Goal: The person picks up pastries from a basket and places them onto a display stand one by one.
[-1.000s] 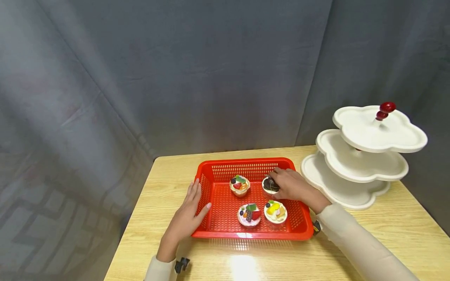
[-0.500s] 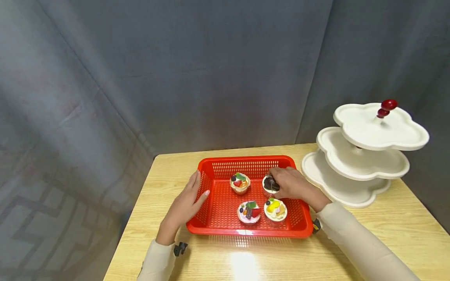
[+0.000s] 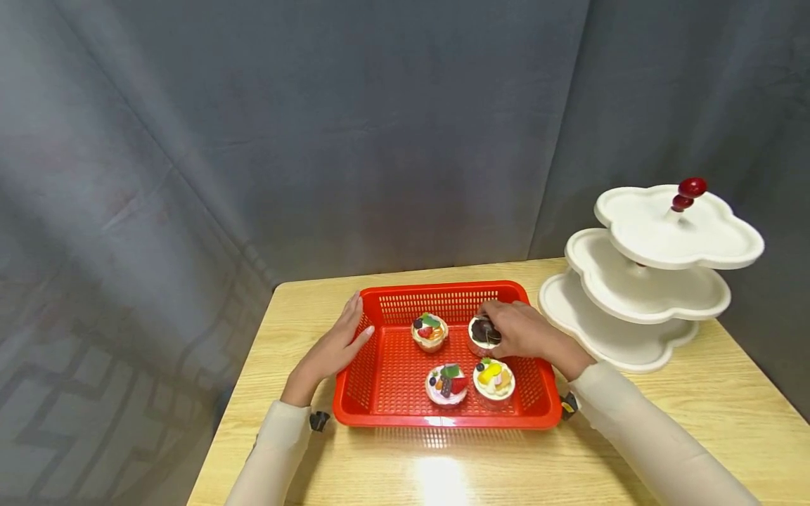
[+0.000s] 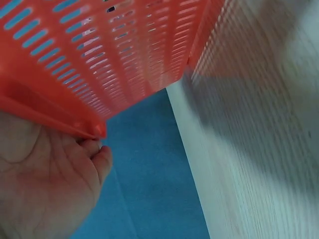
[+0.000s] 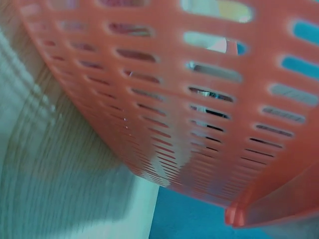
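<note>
A red plastic basket (image 3: 443,422) stands on the table with several cupcakes inside. At its left rim rests my left hand (image 3: 330,355), fingers straight and thumb spread over the edge. The left wrist view shows that palm (image 4: 47,172) against the outside of the rim. My right hand (image 3: 524,330) reaches over the basket's right side and grips a chocolate-topped cupcake (image 3: 482,332) at the back right. Just in front of it sits a cupcake with yellow fruit (image 3: 493,381). A pink-cream cupcake (image 3: 446,386) and a fruit-topped one (image 3: 429,333) are farther left. Perforated basket wall fills the right wrist view.
A white three-tier stand (image 3: 654,288) with scalloped plates and a red knob (image 3: 692,188) stands to the right of the basket. Grey curtains (image 3: 405,140) hang behind the wooden table (image 3: 380,467).
My left hand has slid slightly farther back along the basket's left rim. The right hand stays at the chocolate-topped cupcake, and the other cupcakes keep their places.
</note>
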A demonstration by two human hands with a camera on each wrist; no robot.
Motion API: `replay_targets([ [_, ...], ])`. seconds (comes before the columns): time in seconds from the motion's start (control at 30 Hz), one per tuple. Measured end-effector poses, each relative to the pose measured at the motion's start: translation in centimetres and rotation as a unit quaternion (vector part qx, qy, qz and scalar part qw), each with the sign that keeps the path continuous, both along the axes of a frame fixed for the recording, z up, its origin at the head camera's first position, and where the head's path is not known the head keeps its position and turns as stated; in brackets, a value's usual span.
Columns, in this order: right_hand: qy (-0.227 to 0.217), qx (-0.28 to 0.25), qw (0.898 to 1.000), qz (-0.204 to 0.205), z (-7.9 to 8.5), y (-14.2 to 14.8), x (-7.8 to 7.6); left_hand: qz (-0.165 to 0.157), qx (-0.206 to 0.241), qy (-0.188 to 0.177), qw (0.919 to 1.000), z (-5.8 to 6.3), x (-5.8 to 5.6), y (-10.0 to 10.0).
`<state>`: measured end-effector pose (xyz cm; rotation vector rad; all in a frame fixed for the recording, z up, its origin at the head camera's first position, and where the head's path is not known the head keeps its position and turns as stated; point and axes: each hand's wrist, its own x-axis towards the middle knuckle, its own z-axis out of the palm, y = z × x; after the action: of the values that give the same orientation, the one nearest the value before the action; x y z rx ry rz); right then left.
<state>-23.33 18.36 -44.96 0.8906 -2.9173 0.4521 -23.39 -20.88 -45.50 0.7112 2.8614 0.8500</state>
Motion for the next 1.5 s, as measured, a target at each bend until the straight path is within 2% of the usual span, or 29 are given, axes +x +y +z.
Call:
replay_targets([
  [0.27,-0.064,-0.075,0.995,0.006,1.2,0.4,0.2,0.015,-0.019,-0.007,0.9997,0.1,0.2,0.5],
  [0.6,-0.080,-0.136,0.987,0.014,1.2,1.1,0.6,0.022,-0.028,-0.001,0.9994,-0.3,0.1,0.4],
  [0.97,-0.049,-0.194,0.980,0.009,2.4,1.4,1.9,0.010,-0.018,0.008,0.9998,-0.5,-0.2,0.2],
  [1.1,-0.027,-0.208,0.978,-0.006,2.7,1.5,2.2,0.004,-0.010,0.010,0.9999,-0.7,-0.3,0.1],
  [1.5,0.017,-0.271,0.961,-0.059,3.2,2.8,3.0,0.001,0.001,0.008,1.0000,-0.5,-0.2,0.1],
])
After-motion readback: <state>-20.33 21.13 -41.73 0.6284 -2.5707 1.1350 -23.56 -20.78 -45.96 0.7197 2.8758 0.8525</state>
